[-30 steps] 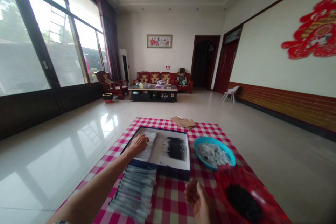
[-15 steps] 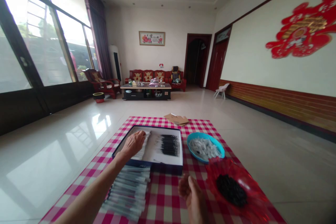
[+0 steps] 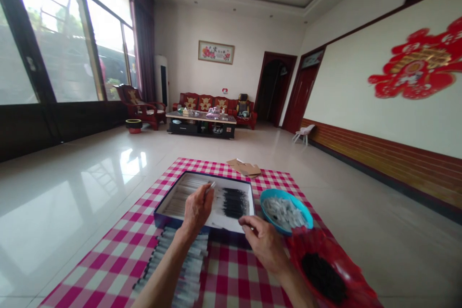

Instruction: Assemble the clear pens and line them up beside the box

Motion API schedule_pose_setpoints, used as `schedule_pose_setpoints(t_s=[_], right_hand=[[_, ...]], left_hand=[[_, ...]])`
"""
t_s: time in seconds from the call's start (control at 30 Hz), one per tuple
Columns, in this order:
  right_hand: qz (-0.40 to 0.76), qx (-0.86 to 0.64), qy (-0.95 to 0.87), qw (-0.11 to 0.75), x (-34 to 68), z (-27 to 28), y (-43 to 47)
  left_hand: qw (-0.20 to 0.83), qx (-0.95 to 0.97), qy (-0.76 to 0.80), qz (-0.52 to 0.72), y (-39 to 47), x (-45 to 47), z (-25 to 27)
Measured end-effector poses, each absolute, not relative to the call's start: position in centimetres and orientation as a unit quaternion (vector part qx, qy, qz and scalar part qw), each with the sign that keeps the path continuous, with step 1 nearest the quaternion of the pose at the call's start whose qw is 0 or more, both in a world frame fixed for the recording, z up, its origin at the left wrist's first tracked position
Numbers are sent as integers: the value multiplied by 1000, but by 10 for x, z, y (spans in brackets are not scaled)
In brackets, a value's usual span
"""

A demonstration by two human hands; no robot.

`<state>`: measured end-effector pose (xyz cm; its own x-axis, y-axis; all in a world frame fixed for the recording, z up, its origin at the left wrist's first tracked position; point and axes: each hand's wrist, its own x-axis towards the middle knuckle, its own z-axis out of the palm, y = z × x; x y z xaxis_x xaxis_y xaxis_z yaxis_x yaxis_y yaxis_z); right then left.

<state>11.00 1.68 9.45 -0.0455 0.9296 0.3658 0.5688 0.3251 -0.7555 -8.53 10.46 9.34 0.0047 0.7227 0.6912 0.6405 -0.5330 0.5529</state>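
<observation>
My left hand (image 3: 199, 206) is closed over the middle of a shallow dark-blue box (image 3: 249, 236) with a white inside. A pale, clear pen barrel (image 3: 212, 185) pokes out of its fingertips. Clear tubes (image 3: 176, 195) lie in the box's left part, and a row of thin black pieces (image 3: 234, 203) lies in the right part. By the box's front right corner, my right hand (image 3: 265, 243) has thumb and forefinger pinched; what they hold is too small to make out. Pen-like clear tubes with dark ends (image 3: 159, 260) lie in front of the box, partly behind my left forearm.
A blue bowl (image 3: 306, 214) of small translucent pieces stands right of the box. Nearer me, a red bowl (image 3: 348, 255) holds small black pieces. Brown cardboard (image 3: 245, 168) lies at the far edge of the pink checked tablecloth (image 3: 104, 255). A coffee table (image 3: 200, 127) stands beyond.
My left hand has lifted from the clear tubes and moved right with a pen barrel. My right hand has risen from the near cloth to the box's front right corner, fingers now pinched.
</observation>
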Motion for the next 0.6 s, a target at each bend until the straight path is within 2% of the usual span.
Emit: schedule_pose_setpoints(t_s=[0.13, 0.2, 0.3, 0.43, 0.53, 0.6], right_hand=[[233, -566, -771, 175, 108, 99, 78], [255, -567, -775, 110, 105, 89, 102], [279, -561, -777, 60, 101, 72, 125], [294, -551, -777, 78, 98, 56, 131], [297, -556, -760, 160, 98, 50, 126], [288, -565, -734, 244, 97, 46, 121]], left_hand=[[60, 690, 489, 531, 108, -92, 91], [69, 685, 489, 536, 109, -95, 90], [80, 680, 491, 539, 111, -96, 89], [83, 675, 497, 540, 113, -97, 87], [79, 680, 492, 538, 112, -94, 87], [85, 689, 486, 531, 111, -92, 86]])
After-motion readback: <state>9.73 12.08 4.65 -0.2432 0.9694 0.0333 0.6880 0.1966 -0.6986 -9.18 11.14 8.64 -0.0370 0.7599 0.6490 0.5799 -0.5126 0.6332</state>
